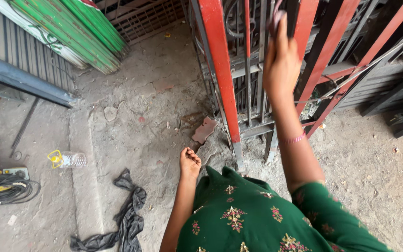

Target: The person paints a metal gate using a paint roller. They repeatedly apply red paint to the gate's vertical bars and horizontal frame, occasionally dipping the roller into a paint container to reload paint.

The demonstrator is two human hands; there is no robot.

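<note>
My right hand (281,65) is raised high against the red metal gate (220,70), its fingers closed around something small and dark at the top edge of the view; it may be a rag or a pad, but it is too blurred and cut off for me to say. It sits against the thin upright bars between the two red posts. My left hand (190,163) hangs low by my side, curled into a loose fist and holding nothing, well apart from the right. Just beyond it a broken brick piece (204,129) lies on the dusty ground near the foot of the gate. Further left lie a black cloth (129,217), a plastic bottle (68,159) and a coil of cable (5,189).
</note>
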